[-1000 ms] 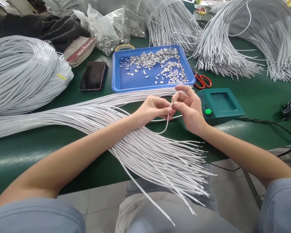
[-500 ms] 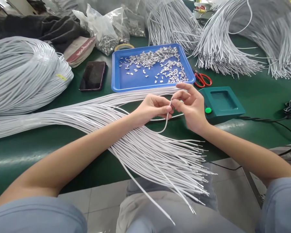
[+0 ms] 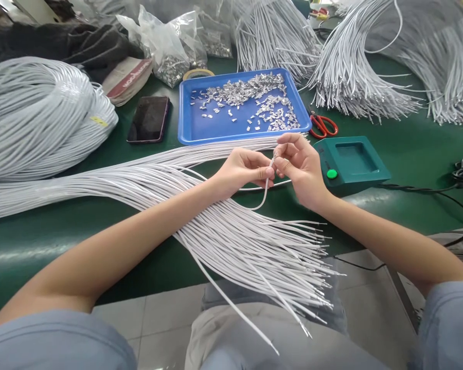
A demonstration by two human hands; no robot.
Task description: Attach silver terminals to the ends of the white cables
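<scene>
Nearest me, at six o'clock from my hands, the wire bundle [image 3: 235,231] fans out. My left hand [image 3: 243,169] pinches one white wire [image 3: 266,191]; my right hand [image 3: 304,172] grips its tip. The blue tray [image 3: 204,128] lies beyond, at eleven o'clock.

A green tabletop [image 3: 139,262] stands above a pale tiled floor [image 3: 162,318].

The thin wire [image 3: 266,192] I pinch is plain white, like the loose fan of slender wires [image 3: 250,241] under my arm. My short fabric sleeves [image 3: 57,341] are grey-blue, and my smooth tabletop [image 3: 19,262] is dark green. I see silvery metal bits [image 3: 247,92] on a bright blue rectangular plastic tray [image 3: 204,129], red-handled scissors [image 3: 324,119], and a teal box [image 3: 355,177] with a vivid green round button [image 3: 332,173].
</scene>
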